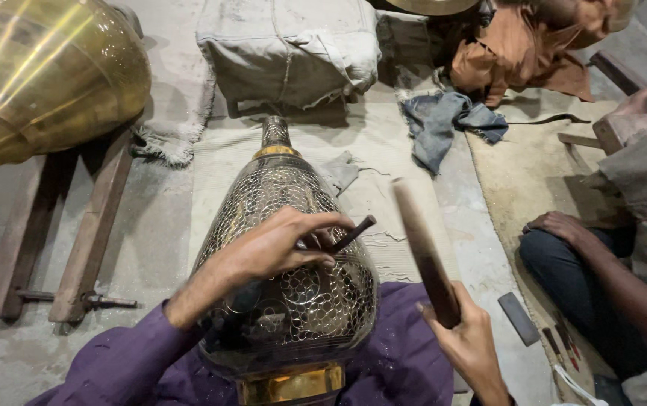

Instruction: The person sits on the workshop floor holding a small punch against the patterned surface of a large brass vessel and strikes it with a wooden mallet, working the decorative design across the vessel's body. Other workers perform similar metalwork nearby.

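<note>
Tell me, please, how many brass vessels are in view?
2: the patterned vase lies under the left hand; a plain polished vessel sits top left. Others may be out of frame.

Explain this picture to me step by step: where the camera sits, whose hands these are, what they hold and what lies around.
The single picture comes from a camera worn on a person's head, looking down at their own two hands. The left hand holds a dark metal punch against a patterned brass vase lying across the purple-clad lap. The right hand grips a wooden stick, raised beside the vase. On the floor lie a blue-grey cloth, a folded sack and small tools. A large plain brass vessel rests on wooden supports at left. At right sits another person, whose hand rests on a knee.
</note>
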The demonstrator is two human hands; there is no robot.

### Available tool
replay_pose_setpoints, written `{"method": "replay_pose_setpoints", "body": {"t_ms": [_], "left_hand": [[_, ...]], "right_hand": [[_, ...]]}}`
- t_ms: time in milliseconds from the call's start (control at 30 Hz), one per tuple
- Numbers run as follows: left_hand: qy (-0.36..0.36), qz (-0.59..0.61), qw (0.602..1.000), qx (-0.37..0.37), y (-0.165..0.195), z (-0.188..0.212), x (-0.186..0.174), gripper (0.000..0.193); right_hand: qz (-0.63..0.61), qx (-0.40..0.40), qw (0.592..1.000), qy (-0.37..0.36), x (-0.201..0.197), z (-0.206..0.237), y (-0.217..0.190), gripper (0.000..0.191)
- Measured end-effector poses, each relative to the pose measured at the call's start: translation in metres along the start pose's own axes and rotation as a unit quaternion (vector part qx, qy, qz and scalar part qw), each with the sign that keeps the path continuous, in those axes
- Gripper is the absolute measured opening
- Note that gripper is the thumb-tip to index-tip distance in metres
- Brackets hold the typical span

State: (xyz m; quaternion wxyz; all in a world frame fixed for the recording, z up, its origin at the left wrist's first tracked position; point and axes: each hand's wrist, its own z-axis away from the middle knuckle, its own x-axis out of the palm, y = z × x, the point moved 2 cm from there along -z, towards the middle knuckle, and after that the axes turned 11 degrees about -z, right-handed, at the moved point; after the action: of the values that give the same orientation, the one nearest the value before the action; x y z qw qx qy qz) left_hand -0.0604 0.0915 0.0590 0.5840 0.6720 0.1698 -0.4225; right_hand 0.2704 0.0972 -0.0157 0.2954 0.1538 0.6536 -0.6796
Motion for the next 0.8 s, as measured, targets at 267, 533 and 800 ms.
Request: {"method": "replay_pose_setpoints", "body": {"t_ms": [267,533,800], "left_hand": [[-0.023,-0.042,0.995,0.090,-0.010,-0.011,0.007,0.058],[-0.034,-0.042,0.995,0.082,-0.004,-0.005,0.005,0.064],[-0.025,-0.083,0.996,0.034,0.008,-0.004,0.005,0.055]], "right_hand": [[-0.049,-0.140,0.988,0.043,0.003,0.010,0.007,0.045],[-0.152,-0.100,0.983,0.012,0.003,0.005,0.028,0.034],[0.031,-0.005,0.999,-0.041,-0.001,-0.004,0.024,0.042]]}}
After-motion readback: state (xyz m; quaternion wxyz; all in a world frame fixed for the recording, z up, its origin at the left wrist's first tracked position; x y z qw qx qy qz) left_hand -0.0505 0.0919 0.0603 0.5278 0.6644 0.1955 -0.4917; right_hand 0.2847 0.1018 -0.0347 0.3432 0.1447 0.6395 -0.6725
